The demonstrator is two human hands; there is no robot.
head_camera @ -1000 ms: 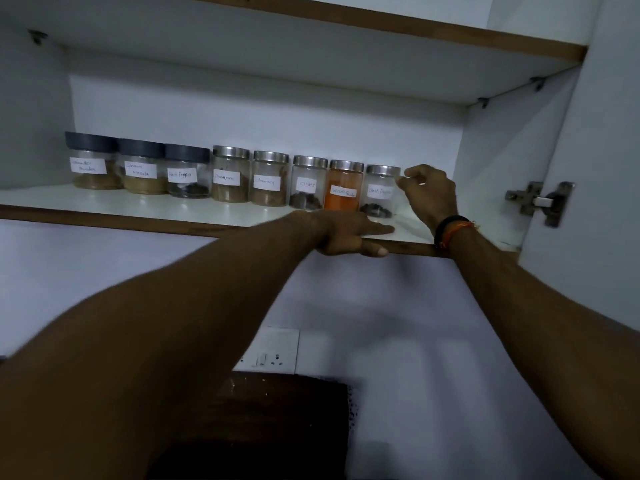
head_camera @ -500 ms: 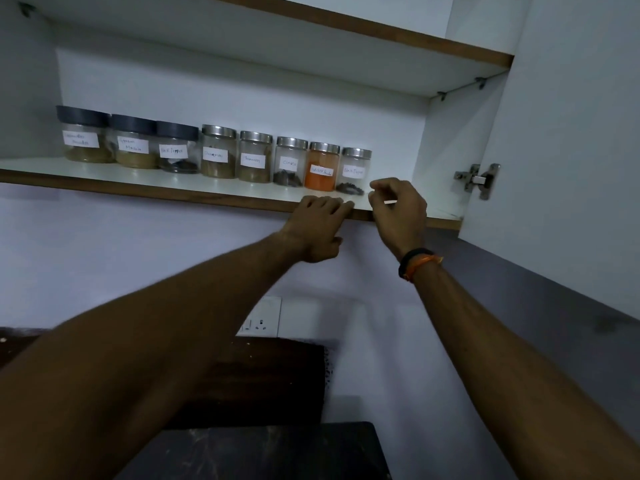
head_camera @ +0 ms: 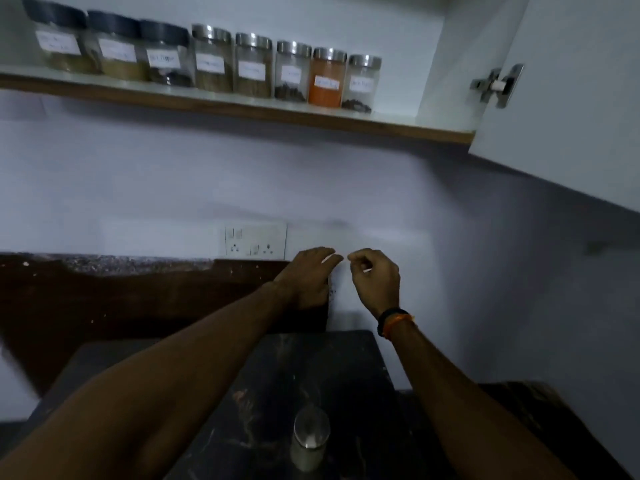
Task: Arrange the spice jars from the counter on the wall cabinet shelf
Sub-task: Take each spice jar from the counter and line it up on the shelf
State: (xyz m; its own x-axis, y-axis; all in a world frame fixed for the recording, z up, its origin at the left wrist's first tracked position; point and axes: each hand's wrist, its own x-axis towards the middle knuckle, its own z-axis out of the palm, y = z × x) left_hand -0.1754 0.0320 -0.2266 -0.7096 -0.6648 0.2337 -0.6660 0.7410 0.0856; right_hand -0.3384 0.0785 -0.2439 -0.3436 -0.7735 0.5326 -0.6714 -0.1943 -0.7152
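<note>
Several labelled spice jars stand in a row on the wall cabinet shelf (head_camera: 242,110): three with dark lids (head_camera: 114,46) at the left, then steel-lidded ones, among them an orange-filled jar (head_camera: 326,79) and the end jar (head_camera: 362,84). One steel-lidded jar (head_camera: 310,441) of pale contents stands on the dark counter (head_camera: 346,375) below. My left hand (head_camera: 308,277) and my right hand (head_camera: 375,280) hang side by side in mid-air in front of the wall, well below the shelf and above the counter. Both hold nothing; the fingers are loosely curled.
The open cabinet door (head_camera: 571,109) with its steel hinge (head_camera: 498,84) juts out at the upper right. A switch and socket plate (head_camera: 254,240) sits on the wall just left of my hands. A dark wooden backsplash (head_camera: 138,296) runs along the left.
Both hands have dropped from the shelf edge to mid-air above the counter. The view tilted down, bringing the counter and its jar into sight.
</note>
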